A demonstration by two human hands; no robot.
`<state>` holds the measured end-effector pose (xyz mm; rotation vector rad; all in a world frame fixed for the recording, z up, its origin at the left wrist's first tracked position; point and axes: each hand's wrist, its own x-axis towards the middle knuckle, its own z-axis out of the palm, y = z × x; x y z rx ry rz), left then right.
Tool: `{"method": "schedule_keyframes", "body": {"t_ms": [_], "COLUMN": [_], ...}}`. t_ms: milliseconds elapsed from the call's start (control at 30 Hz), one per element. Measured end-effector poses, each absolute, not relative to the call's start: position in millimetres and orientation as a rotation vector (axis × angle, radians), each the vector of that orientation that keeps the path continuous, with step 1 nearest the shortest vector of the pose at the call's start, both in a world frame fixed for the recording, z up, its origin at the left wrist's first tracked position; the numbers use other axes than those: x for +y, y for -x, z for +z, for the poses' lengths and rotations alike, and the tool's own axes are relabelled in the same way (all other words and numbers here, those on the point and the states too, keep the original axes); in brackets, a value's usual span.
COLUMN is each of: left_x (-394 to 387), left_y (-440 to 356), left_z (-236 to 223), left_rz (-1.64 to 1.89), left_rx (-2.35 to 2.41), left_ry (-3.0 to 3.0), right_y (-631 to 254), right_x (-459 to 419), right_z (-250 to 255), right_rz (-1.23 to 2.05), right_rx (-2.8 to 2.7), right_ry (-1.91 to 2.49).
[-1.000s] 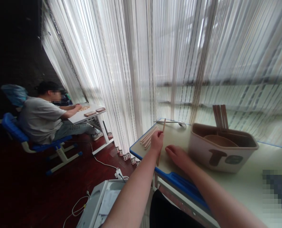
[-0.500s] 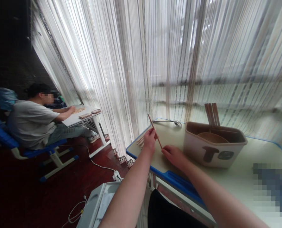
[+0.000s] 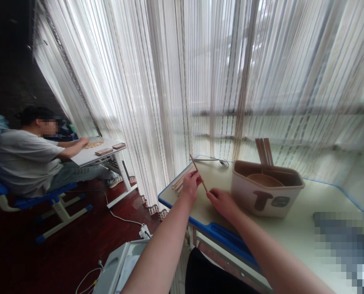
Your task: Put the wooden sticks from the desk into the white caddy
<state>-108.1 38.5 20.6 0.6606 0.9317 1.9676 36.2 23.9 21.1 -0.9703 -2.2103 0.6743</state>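
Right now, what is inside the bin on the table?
Inside the bin, a round brown bowl-like piece shows, and wooden sticks rise above the far rim. The bin's floor and the sticks' lower ends are covered; anything lying there cannot be seen.

I get a pale tabletop [image 3: 292, 237] with blue edging on my feed. Bin [image 3: 269, 192] with dark print stands upright on it; using that as landmark. Left of the bin, well apart: several thin wooden sticks [image 3: 179, 184], lying side by side. Left and behind the bin, by the far edge: metal utensil [image 3: 224, 162], lying flat. Right of the bin, nearer me: dark thing [image 3: 342, 237], pixelated, can't identify.
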Motion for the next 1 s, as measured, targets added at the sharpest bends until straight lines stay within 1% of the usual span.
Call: {"method": "schedule_keyframes", "body": {"t_ms": [300,700,900,1000], "left_x": [36,35,27,26], "left_y": [110,111,108,108], "left_z": [21,21,29,31], "left_rz": [1.953,1.98,1.822,1.83], "left_rx": [0.989,0.885,0.671,0.64], "left_ry": [-0.556,-0.559,-0.714,-0.712], "right_y": [-37,-36,-37,-38], "right_x": [20,23,17,13], "right_z": [18,20,24,28], "right_rz": [0.585,0.774,0.909,0.877], "right_rx": [-2.351,-2.233,-2.13,-2.114], "right_ry": [0.949,0.97,0.998,0.957]}}
